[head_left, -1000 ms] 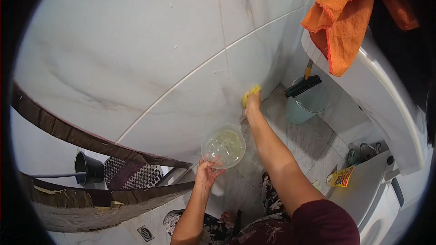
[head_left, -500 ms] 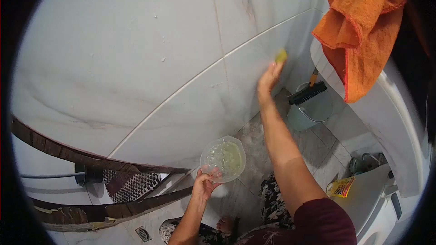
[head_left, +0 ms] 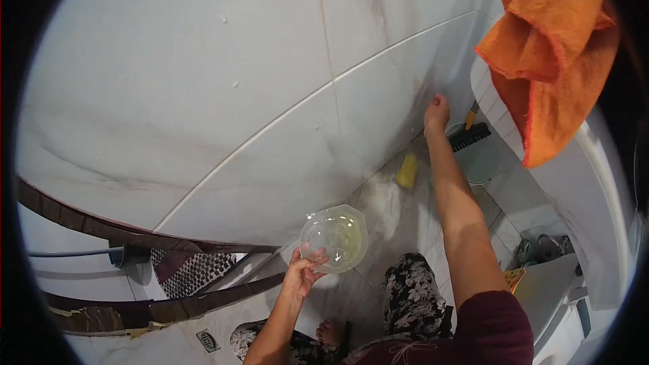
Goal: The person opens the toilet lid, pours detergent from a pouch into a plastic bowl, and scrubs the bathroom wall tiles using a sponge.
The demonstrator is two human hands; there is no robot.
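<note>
My left hand (head_left: 304, 272) grips the rim of a clear plastic bowl (head_left: 334, 239) with pale yellowish liquid in it, held above the floor. My right hand (head_left: 437, 112) is stretched forward beside the lower tiled wall (head_left: 284, 155), its fingers curled, with nothing visible in them. Below and to the left of that hand, a yellow sponge (head_left: 407, 171) appears apart from it, over the floor near the foot of the wall.
An orange cloth (head_left: 554, 61) hangs at the upper right over a white basin (head_left: 595, 162). Behind my right forearm are a bucket (head_left: 480, 162) and a black brush (head_left: 469, 137). A dark-edged frame (head_left: 169, 309) borders the lower left. A floor drain (head_left: 208, 341) lies below.
The yellow sponge has left my right hand and is lower down. My right hand has moved further right along the wall. The left hand still holds the bowl.
</note>
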